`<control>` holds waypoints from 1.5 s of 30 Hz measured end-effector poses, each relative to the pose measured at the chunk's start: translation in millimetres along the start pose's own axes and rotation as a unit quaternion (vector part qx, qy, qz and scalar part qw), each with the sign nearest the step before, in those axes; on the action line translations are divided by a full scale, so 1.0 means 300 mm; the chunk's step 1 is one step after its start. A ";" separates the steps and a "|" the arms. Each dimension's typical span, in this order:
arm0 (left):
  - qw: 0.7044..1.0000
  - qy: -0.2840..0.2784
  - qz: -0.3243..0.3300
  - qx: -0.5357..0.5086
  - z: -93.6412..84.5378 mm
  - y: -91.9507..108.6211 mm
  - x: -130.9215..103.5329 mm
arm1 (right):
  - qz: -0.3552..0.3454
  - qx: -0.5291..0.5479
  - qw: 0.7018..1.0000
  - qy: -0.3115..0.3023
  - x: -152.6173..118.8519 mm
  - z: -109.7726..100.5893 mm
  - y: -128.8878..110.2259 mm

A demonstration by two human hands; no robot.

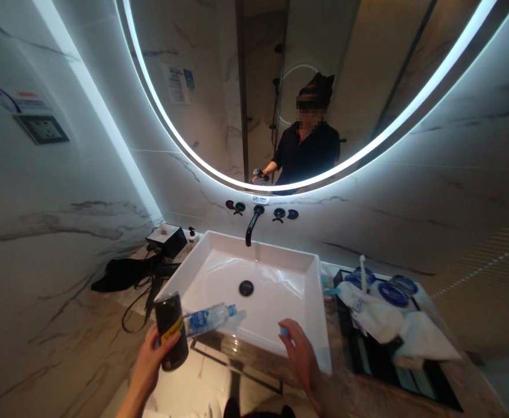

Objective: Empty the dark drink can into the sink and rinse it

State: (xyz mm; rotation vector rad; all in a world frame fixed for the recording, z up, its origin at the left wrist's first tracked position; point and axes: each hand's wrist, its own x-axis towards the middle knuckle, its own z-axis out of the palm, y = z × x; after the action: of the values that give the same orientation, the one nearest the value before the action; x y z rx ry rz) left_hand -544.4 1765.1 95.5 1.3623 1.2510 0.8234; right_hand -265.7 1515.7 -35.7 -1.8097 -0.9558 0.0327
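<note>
Over the near edge of the white basin (pixel 311 325), the left hand (pixel 152 357) gripped two things at once: a dark can (pixel 171 331) standing upright in the curled fingers, and a clear plastic water bottle (pixel 208 318) tipped on its side against the can, its open mouth pointing out over the sink. That tilt looked meant to let the contents run into the basin rather than onto the counter. Just to the right, the right hand (pixel 300 351) hung above the basin's front rim with a small blue cap (pixel 283 331) pinched at its fingertips, apparently the bottle's own. Farther back, the black drain (pixel 246 287) sat at the basin's middle under a black wall spout (pixel 253 223). At the left lay a black hair dryer (pixel 126 274) with its cord, beside a black box (pixel 167 239). At the right, a dark tray (pixel 411 377) carried crumpled white cloths (pixel 394 325) and blue-lidded cups (pixel 394 292).
</note>
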 end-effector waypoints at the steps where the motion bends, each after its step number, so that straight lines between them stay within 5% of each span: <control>1: 0.996 -0.001 0.060 0.069 0.014 0.021 0.017 | 0.001 -0.020 1.000 -0.010 -0.036 -0.004 0.037; 4: 0.955 -0.018 0.187 0.230 0.075 0.072 0.052 | -0.007 -0.070 0.997 -0.025 -0.118 -0.006 0.102; 9: 0.880 -0.072 0.332 0.333 0.207 0.135 0.069 | 0.009 -0.087 0.995 -0.053 -0.132 -0.004 0.091; 21: 0.781 -0.117 0.425 0.442 0.403 0.265 0.077 | 0.090 0.005 0.984 -0.154 -0.066 -0.084 0.018; 45: 0.771 -0.131 0.418 0.462 0.524 0.341 0.059 | 0.087 0.064 0.981 -0.162 -0.045 -0.121 -0.005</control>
State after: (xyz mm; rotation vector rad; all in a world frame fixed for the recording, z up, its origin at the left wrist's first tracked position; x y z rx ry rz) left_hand -367.7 1755.2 159.9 2.8573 0.7688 0.5117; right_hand -259.9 1479.6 -23.1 -1.7944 -0.9927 0.4999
